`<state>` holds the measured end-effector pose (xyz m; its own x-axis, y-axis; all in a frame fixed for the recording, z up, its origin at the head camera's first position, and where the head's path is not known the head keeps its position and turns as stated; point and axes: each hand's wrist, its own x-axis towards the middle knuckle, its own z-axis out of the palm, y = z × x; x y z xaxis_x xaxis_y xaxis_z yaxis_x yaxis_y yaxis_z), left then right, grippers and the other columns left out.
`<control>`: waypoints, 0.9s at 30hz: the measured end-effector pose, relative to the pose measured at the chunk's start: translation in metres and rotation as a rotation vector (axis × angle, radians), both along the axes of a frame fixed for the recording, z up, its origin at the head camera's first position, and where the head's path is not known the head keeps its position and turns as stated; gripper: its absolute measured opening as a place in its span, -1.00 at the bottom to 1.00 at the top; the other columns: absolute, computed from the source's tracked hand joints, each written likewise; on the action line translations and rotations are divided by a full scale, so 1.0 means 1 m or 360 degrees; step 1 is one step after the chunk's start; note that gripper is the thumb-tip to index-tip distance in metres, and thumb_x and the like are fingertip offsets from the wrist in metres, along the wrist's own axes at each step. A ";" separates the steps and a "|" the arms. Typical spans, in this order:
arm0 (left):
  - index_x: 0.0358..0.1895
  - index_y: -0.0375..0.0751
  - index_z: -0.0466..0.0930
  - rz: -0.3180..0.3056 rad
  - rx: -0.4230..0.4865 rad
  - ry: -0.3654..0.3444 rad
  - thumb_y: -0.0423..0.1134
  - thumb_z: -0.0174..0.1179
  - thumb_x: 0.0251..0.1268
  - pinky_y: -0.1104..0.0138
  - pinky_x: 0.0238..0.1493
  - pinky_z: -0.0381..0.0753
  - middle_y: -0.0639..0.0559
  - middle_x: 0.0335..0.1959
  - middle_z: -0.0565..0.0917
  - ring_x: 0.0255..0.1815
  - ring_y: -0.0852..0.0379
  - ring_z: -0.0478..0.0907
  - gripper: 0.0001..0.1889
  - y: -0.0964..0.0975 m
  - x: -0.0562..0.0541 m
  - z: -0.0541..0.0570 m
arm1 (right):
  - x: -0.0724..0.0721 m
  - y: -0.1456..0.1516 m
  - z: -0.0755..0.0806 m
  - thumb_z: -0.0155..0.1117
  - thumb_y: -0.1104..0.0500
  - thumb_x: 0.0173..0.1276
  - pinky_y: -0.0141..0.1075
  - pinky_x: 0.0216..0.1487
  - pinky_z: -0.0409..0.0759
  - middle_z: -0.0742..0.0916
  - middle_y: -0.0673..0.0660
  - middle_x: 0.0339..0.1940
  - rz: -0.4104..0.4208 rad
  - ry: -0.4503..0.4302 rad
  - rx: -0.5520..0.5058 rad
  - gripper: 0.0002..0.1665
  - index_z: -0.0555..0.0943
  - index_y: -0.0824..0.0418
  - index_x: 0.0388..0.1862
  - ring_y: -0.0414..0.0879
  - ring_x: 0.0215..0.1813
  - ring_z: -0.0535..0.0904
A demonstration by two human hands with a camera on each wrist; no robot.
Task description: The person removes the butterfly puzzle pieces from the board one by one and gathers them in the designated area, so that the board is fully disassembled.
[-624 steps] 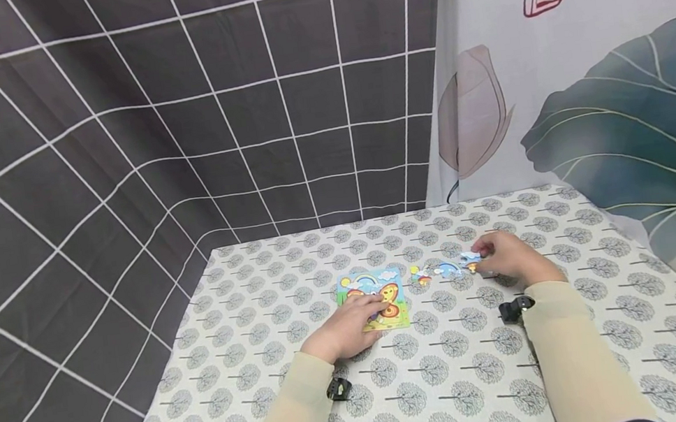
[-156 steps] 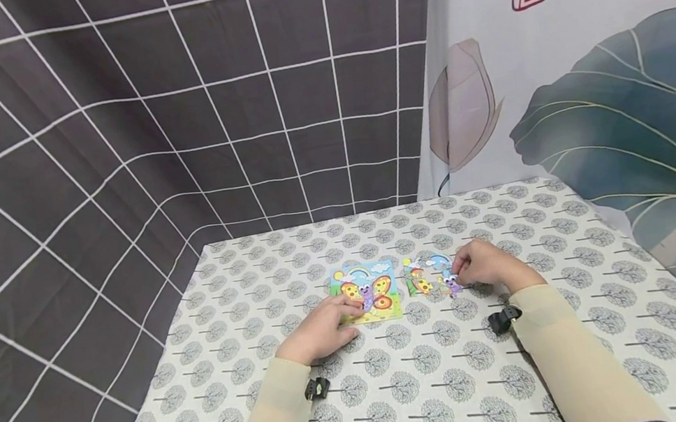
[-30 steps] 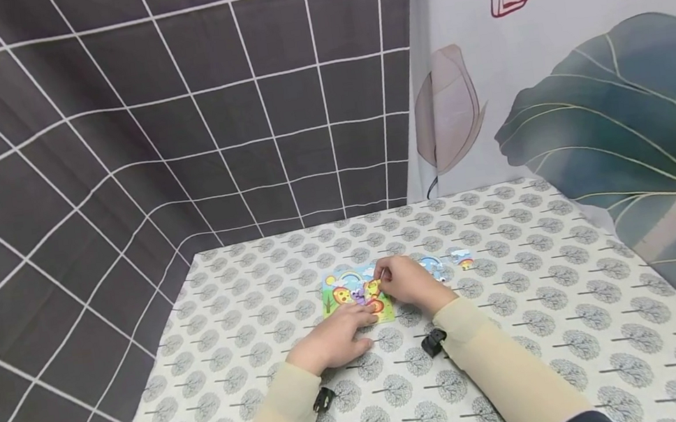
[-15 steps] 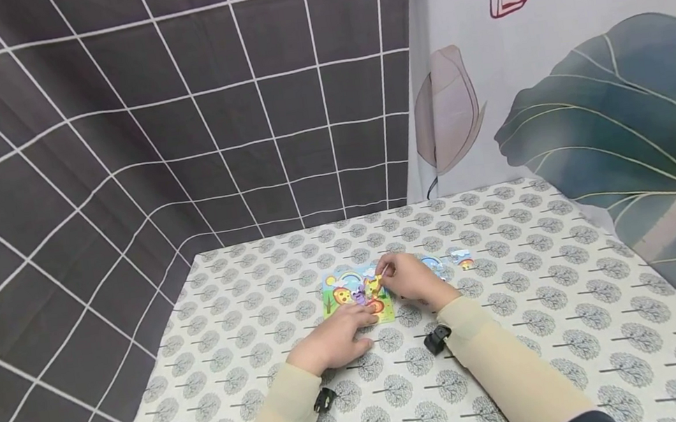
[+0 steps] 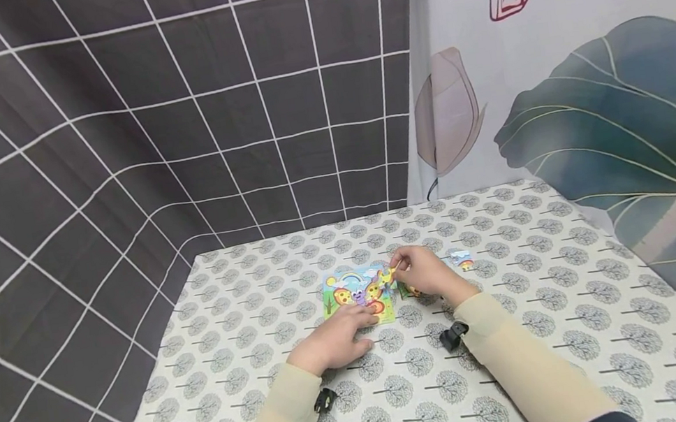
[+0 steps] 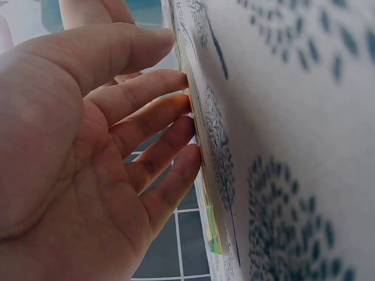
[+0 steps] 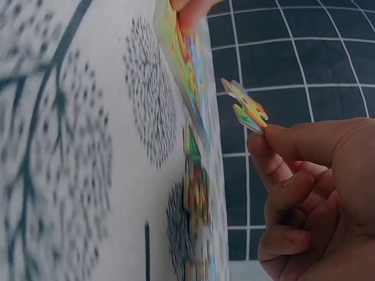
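Observation:
A square butterfly jigsaw puzzle (image 5: 332, 308) lies flat on the patterned tablecloth. My left hand (image 5: 333, 340) rests its fingertips on the near part of the puzzle; the left wrist view shows the fingers (image 6: 152, 96) extended and touching the board's face. Between thumb and forefinger, my right hand (image 5: 427, 276) pinches a small yellow-and-green puzzle piece (image 7: 252, 110). It is held tilted, up off the cloth, over the right edge of the board. More puzzle pieces (image 7: 198, 196) lie on the cloth beside the board, mostly hidden by the right hand in the head view.
A piece with a cloud and orange detail (image 5: 462, 261) shows beyond the right hand. The tablecloth (image 5: 424, 397) carries a tree print. A dark gridded curtain (image 5: 274, 106) hangs behind and at the left, a pale leaf-printed one (image 5: 609, 100) at the right.
Over the last half second my right hand has drawn right, lifting the pinched piece from the puzzle. My left hand has stayed put. Since the oldest frame, more pieces lie to the right.

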<state>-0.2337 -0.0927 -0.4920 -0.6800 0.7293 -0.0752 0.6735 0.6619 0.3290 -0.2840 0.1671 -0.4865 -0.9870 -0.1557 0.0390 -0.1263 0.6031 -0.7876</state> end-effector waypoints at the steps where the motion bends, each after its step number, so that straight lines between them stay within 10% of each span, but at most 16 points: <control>1: 0.42 -0.09 0.57 -0.0001 -0.0001 0.0001 -0.10 0.31 0.44 0.07 0.63 0.19 0.04 0.51 0.47 0.59 -0.07 0.27 -0.47 0.000 0.000 0.000 | 0.001 0.004 0.000 0.38 0.30 0.34 -0.23 -0.45 0.61 0.69 0.07 -0.31 -0.0002 0.0004 0.0001 -0.85 0.67 0.14 -0.14 -0.07 -0.45 0.56; 13: 0.43 -0.10 0.56 -0.0002 0.0014 -0.0013 -0.10 0.31 0.45 0.04 0.63 0.19 0.03 0.52 0.47 0.60 -0.09 0.25 -0.47 0.000 0.002 0.003 | 0.007 0.052 -0.005 0.35 0.23 0.39 -0.28 -0.55 0.53 0.69 0.09 -0.26 -0.0058 0.0052 -0.0004 -0.85 0.66 0.15 -0.09 -0.07 -0.47 0.50; 27: 0.43 -0.07 0.55 -0.0006 0.0032 -0.0027 -0.10 0.30 0.44 0.04 0.64 0.15 0.03 0.54 0.44 0.61 -0.09 0.23 -0.47 -0.002 0.001 0.001 | 0.016 0.103 -0.014 0.37 0.24 0.40 -0.19 -0.20 0.65 0.71 0.15 -0.19 -0.0120 -0.0042 -0.0141 -0.77 0.65 0.24 0.00 0.05 -0.18 0.62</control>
